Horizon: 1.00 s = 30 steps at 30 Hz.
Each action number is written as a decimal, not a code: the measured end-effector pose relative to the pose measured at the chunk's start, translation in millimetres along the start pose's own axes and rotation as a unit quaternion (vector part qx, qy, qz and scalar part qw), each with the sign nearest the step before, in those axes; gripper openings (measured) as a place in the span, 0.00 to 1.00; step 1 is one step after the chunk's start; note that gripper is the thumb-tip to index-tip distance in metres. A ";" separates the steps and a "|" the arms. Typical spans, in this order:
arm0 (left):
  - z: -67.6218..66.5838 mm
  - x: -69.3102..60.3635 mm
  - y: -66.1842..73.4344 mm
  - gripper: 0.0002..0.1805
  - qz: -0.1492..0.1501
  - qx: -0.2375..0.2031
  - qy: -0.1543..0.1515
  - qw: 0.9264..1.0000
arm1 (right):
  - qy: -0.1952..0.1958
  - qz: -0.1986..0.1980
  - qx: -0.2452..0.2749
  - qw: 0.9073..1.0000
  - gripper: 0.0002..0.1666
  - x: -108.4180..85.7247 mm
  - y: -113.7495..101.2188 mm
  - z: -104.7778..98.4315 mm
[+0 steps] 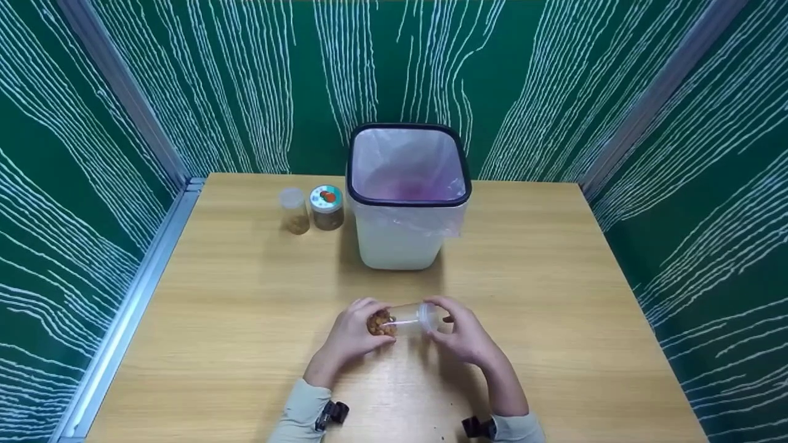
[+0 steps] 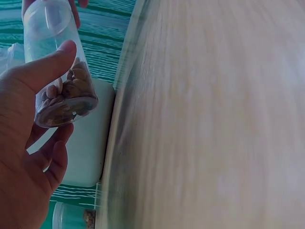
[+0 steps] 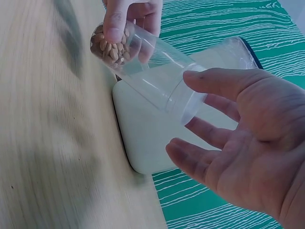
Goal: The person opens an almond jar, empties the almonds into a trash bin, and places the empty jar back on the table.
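Note:
A clear plastic jar point(image 1: 407, 318) with brown nut-like pieces point(image 3: 112, 50) at its bottom end lies tilted between both hands, above the table near its front. My left hand point(image 1: 354, 331) grips the jar's bottom end, thumb on one side and fingers on the other. At the other end is a translucent lid point(image 1: 429, 317), which my right hand point(image 1: 469, 337) holds between thumb and fingers. The right wrist view shows the thumb at the lid's edge, with the lower fingers spread apart from it. The lid appears to be on the jar.
Behind the hands stands a white bin point(image 1: 399, 243) with a black rim and a pinkish liner. Left of it on the wooden table point(image 1: 215, 307) are a tall clear jar point(image 1: 295, 214) and a shorter jar point(image 1: 327, 212) with a printed lid. Green patterned walls surround the table.

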<state>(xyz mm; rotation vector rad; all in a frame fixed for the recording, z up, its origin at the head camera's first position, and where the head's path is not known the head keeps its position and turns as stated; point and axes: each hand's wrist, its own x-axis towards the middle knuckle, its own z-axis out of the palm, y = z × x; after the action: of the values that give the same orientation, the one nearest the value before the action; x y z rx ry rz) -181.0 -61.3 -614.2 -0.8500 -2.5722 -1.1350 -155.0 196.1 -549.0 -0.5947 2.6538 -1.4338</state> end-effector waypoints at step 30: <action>-1.6 -1.4 4.1 0.35 -0.020 0.000 -0.005 1.000 | 0.031 0.041 0.046 0.998 0.34 1.7 20.7 -20.3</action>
<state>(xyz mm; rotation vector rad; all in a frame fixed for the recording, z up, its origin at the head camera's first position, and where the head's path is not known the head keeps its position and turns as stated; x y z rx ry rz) -177.6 -60.9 -611.1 -0.8093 -2.6090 -1.1461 -167.7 221.7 -554.2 -0.4357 2.6083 -1.5647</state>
